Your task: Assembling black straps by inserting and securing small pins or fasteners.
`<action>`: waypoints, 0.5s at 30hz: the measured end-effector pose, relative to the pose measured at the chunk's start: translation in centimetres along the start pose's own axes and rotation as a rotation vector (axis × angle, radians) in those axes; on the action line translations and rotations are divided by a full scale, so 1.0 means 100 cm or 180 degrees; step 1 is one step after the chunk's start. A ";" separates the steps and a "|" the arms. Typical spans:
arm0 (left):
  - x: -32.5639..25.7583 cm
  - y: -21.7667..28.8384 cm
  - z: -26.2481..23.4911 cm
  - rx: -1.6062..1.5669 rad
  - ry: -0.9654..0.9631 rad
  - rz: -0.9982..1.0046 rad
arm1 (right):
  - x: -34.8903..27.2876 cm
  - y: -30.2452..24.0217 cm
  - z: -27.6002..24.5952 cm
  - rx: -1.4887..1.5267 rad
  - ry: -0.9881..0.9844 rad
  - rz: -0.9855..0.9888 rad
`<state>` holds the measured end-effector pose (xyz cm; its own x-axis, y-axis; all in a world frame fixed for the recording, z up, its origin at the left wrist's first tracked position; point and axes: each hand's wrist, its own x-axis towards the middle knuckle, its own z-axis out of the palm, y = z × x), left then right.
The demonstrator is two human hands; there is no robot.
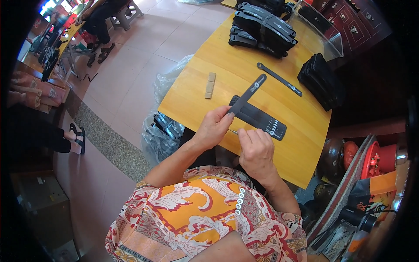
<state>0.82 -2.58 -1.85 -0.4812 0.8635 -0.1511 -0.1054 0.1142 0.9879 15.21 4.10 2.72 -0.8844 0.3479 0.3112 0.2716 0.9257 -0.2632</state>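
Hands meet at the desk's [200, 94] near edge. Left hand [214, 127] pinches 1 dark strap [248, 94] by its lower end, the strap slanting up toward 1 o'clock. Right hand [256, 150] is curled shut on a thin metal pin [233, 131] at its 10 o'clock. Under both lies a flat black pouch [262, 120]; another strap [279, 79] rests at 1 o'clock.

I wear a loose short-sleeved shirt [196, 218] printed in orange, red and cream with big curling leaf and flower shapes. A row of small white round buttons [239, 201] runs down its front. My forearms are bare.
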 end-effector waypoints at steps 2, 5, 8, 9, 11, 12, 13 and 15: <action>-0.001 -0.001 0.002 -0.0450 -0.0052 -0.0037 | -0.005 0.007 0.009 0.1559 -0.0227 0.0501; -0.004 0.005 0.005 -0.0507 -0.0003 0.0107 | -0.002 0.018 0.007 0.3263 -0.1218 0.1516; 0.002 0.001 0.006 -0.0531 0.0051 -0.0073 | 0.002 -0.001 0.003 0.1136 -0.0196 0.0467; 0.002 0.001 0.004 -0.0527 0.0038 -0.0074 | 0.004 -0.005 0.000 -0.0089 0.0180 0.0010; 0.001 0.004 0.001 -0.0823 0.0072 -0.0009 | 0.002 0.004 0.011 0.0001 0.0296 -0.0076; 0.000 0.005 0.002 -0.0823 0.0065 -0.0008 | 0.001 0.008 0.012 0.1807 -0.0481 0.0839; -0.002 0.008 0.003 -0.0861 0.0044 0.0071 | 0.001 0.011 0.012 0.3607 -0.1275 0.1754; -0.002 0.007 0.004 -0.0899 0.0026 0.0153 | 0.003 0.015 0.007 0.4208 -0.1501 0.2039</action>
<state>1.21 -2.51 -1.14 -0.4985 0.8604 -0.1057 -0.3199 -0.0692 0.9449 15.09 5.46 1.77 -0.8595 0.3101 -0.4063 0.3462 -0.2316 -0.9091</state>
